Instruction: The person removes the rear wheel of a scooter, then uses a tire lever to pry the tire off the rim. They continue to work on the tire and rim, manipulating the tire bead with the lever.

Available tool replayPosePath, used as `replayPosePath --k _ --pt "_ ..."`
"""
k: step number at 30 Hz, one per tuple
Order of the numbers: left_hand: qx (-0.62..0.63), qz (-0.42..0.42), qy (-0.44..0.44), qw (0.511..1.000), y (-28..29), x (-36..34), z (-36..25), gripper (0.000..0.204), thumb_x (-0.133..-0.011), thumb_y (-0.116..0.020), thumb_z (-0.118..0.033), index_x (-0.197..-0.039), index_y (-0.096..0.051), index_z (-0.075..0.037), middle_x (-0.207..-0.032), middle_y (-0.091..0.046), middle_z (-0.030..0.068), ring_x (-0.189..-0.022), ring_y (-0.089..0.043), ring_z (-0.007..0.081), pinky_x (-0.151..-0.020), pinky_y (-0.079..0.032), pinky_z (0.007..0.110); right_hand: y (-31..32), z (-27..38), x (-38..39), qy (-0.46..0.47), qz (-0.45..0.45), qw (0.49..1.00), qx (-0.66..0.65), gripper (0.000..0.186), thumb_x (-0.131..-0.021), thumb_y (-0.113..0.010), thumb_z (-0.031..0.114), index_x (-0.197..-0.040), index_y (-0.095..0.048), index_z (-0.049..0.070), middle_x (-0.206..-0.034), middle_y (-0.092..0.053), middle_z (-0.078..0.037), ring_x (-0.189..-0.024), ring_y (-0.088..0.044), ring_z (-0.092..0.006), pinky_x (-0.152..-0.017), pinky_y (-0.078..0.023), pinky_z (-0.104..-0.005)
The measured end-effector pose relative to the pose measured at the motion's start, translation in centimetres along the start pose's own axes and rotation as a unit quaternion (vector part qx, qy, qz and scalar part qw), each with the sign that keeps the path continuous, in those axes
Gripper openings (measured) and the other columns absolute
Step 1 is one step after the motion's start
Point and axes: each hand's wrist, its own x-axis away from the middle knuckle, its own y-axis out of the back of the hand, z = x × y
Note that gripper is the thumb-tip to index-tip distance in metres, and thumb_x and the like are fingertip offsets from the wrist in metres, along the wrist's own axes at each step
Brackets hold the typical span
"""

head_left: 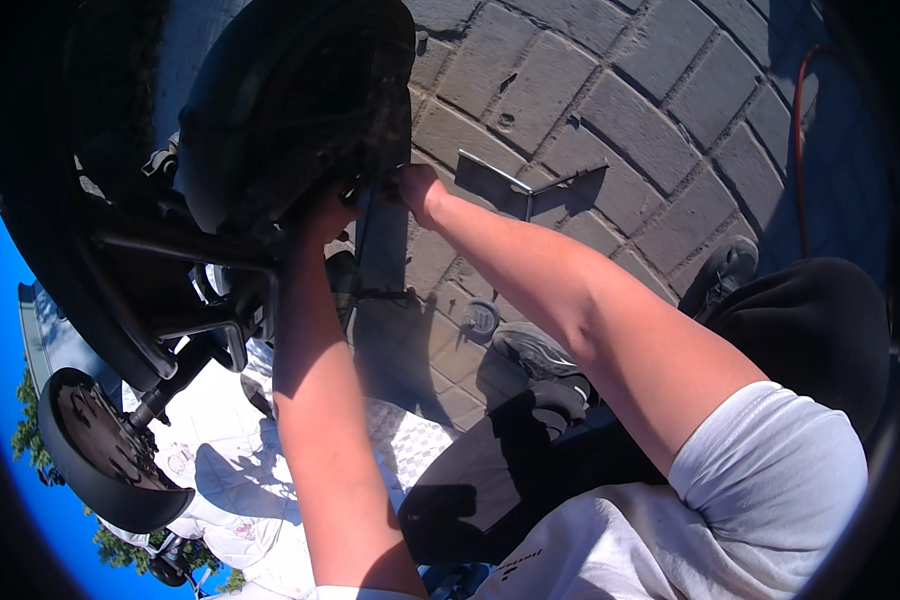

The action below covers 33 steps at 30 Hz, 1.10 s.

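Note:
A large dark machine part with a rounded black cover (240,130) fills the upper left, its inside deep in shadow. Under its lower edge, my left hand (333,212) is closed around something small and dark that I cannot make out; shade hides some of its fingers. My right hand (420,192) is a fist just to the right, beside the part's edge. What it grips is too dark to name. Black bent tubes (185,245) run below the cover, left of my left forearm.
On the paving bricks (660,120) lies a Y-shaped metal wrench (527,187), right of my hands. A round grey disc (480,318) lies near my shoe (535,350). An orange hose (799,150) runs along the far right. White patterned cloth (240,470) and a rounded black part (110,455) are lower left.

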Motion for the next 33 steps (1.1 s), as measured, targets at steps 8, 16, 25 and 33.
replayPosePath --k 8,16,25,33 --pt "-0.025 -0.058 -0.011 0.998 -0.6 -0.5 1.1 0.060 -0.089 -0.061 -0.020 -0.145 -0.041 -0.016 -0.122 -0.061 0.0147 -0.077 -0.068 0.0305 -0.058 -0.057 0.042 3.9 -0.7 0.8 -0.029 0.010 0.999 -0.024 0.011 -0.090 -0.060 0.008 -0.093 -0.064 -0.002 -0.082 -0.065 -0.009 -0.070 -0.064 -0.0193 -0.065 -0.054 -0.0304" --pt "-0.037 -0.173 0.014 0.984 -2.7 7.0 0.2 0.034 -0.095 -0.050 -0.024 -0.121 -0.060 -0.005 -0.110 -0.065 0.0245 -0.100 -0.066 0.0399 -0.079 -0.053 0.047 6.3 -1.1 2.5 0.017 -0.020 0.980 0.195 0.014 -0.082 -0.061 0.008 -0.084 -0.068 -0.004 -0.081 -0.068 -0.020 -0.076 -0.067 -0.0305 -0.069 -0.055 -0.0383" --pt "0.383 -0.010 0.206 0.900 -21.9 3.7 4.9 0.036 -0.097 -0.055 -0.037 -0.094 -0.061 -0.001 -0.073 -0.057 0.0029 -0.062 -0.055 0.0141 -0.054 -0.048 0.031 9.1 -3.8 5.3 0.102 0.195 0.656 0.722 0.021 -0.076 -0.062 0.012 -0.086 -0.069 -0.005 -0.093 -0.068 -0.026 -0.097 -0.065 -0.0400 -0.085 -0.052 -0.0469" --pt "0.294 -0.144 0.142 0.934 -23.3 0.7 4.3 0.047 -0.089 -0.063 -0.038 -0.120 -0.063 -0.002 -0.103 -0.070 0.0090 -0.091 -0.065 0.0251 -0.079 -0.049 0.038 9.4 2.4 8.9 0.063 0.084 0.705 0.702 0.028 -0.081 -0.058 0.022 -0.089 -0.070 -0.002 -0.105 -0.067 -0.024 -0.106 -0.062 -0.0391 -0.091 -0.051 -0.0443"
